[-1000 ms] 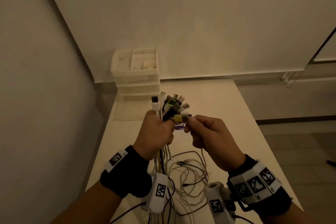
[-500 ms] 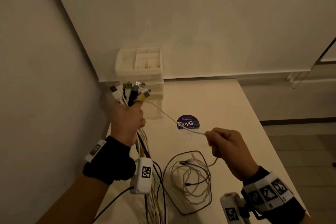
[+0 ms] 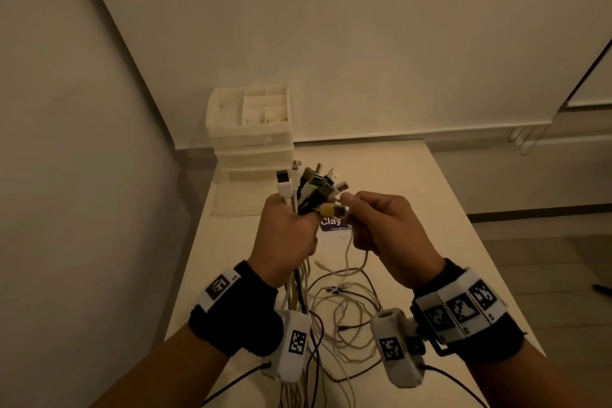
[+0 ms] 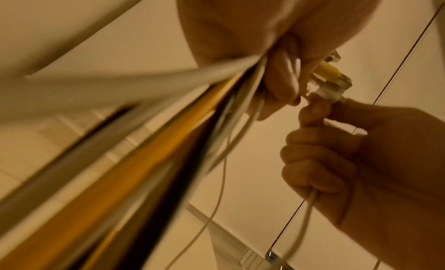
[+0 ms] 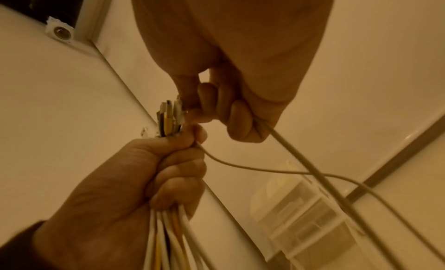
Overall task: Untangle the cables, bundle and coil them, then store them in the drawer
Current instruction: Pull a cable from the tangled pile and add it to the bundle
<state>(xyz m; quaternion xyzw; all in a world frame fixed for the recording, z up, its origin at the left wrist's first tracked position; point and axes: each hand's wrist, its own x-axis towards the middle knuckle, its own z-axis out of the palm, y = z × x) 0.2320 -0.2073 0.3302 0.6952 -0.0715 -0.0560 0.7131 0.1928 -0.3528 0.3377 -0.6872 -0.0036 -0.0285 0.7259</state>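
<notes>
My left hand (image 3: 293, 225) grips a bundle of cables (image 3: 299, 278) upright above the table, with their plugs (image 3: 313, 185) fanned out over the fist. Close beside it, my right hand (image 3: 356, 219) pinches the plug end of a thin white cable (image 3: 346, 248) right at the bundle's plugs. In the left wrist view that white plug (image 4: 328, 92) sits between thumb and forefinger, next to a yellow plug (image 4: 326, 72). The right wrist view has the white cable (image 5: 310, 171) running down out of my right hand (image 5: 226, 110). Loose cables (image 3: 344, 318) lie tangled on the table below.
A white drawer unit (image 3: 253, 142) with an open compartment tray on top stands at the table's (image 3: 390, 172) back left corner, against the wall. A purple round sticker (image 3: 331, 223) lies on the table under my hands. The table's right edge drops to the floor.
Half a second ago my left hand was raised to the left and my right hand drew a white cable out to the right. Both hands have since come together over the table's middle.
</notes>
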